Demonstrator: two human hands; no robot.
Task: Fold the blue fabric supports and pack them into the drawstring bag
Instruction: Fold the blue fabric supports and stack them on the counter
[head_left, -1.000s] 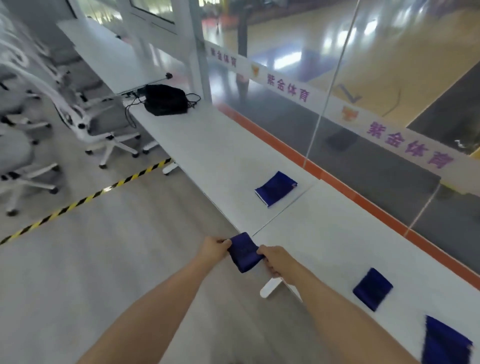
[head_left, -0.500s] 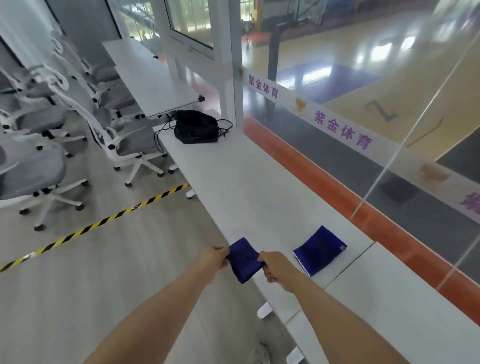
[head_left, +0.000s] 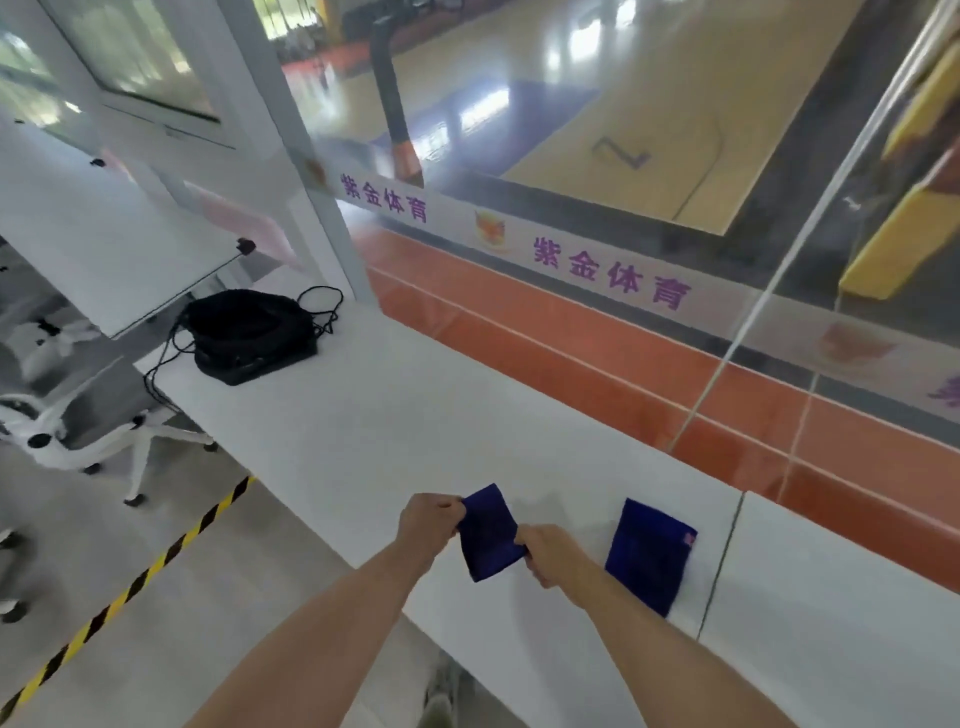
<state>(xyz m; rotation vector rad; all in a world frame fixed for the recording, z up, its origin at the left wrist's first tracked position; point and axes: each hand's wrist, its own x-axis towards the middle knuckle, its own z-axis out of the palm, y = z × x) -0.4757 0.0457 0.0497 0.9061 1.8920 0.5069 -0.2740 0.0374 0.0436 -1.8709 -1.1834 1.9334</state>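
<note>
I hold a folded blue fabric support (head_left: 488, 535) between both hands, just above the near edge of the long white table (head_left: 363, 415). My left hand (head_left: 428, 522) pinches its left edge and my right hand (head_left: 550, 553) grips its right edge. A second folded blue support (head_left: 649, 553) lies flat on the table right of my right hand. The black drawstring bag (head_left: 249, 332) sits open at the table's far left end, its cords trailing over the edge.
A glass wall with an orange band (head_left: 597, 364) runs along the table's far side. White office chairs (head_left: 78, 436) stand on the floor to the left. Yellow-black floor tape (head_left: 130, 592) crosses the floor. A higher white desk (head_left: 104, 244) adjoins beyond the bag.
My view has moved left along the table toward the bag, which now looks much closer. Both hands keep hold of the same folded support. The supports farther right have left the view.
</note>
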